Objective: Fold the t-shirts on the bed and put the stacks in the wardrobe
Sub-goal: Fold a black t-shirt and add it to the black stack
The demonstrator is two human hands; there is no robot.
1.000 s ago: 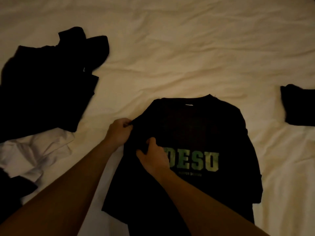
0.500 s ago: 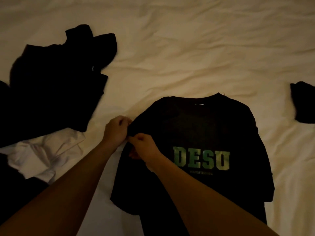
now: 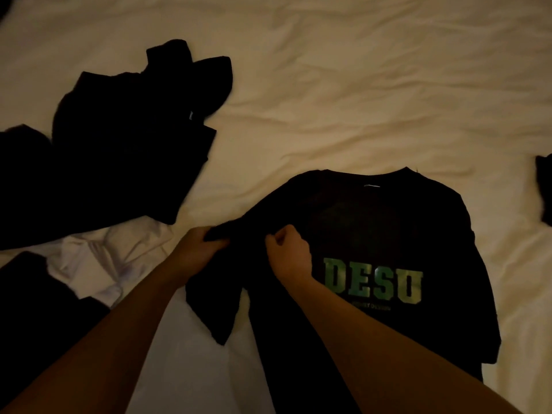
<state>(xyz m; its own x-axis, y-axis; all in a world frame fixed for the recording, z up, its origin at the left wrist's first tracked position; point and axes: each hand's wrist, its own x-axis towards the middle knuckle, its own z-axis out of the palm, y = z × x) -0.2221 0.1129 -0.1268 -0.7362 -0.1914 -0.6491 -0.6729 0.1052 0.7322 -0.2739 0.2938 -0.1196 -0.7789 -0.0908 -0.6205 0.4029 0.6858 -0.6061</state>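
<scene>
A black t-shirt (image 3: 388, 228) with green "DESU" lettering lies face up on the cream bed sheet (image 3: 343, 85), collar away from me. My left hand (image 3: 194, 249) grips the shirt's left sleeve at its shoulder end, and the sleeve hangs down toward me. My right hand (image 3: 288, 253) pinches the fabric just right of that, beside the letter D. Both forearms reach in from the bottom edge.
A heap of black garments (image 3: 119, 150) lies at the left, with a crumpled white garment (image 3: 98, 258) under its near edge and more dark cloth (image 3: 35, 309) at the lower left. Another black piece (image 3: 543, 189) sits at the right edge.
My hands have moved apart: the right hand shifted right along the shoulder, and the left sleeve now shows pulled out and hanging. The view has drifted left.
</scene>
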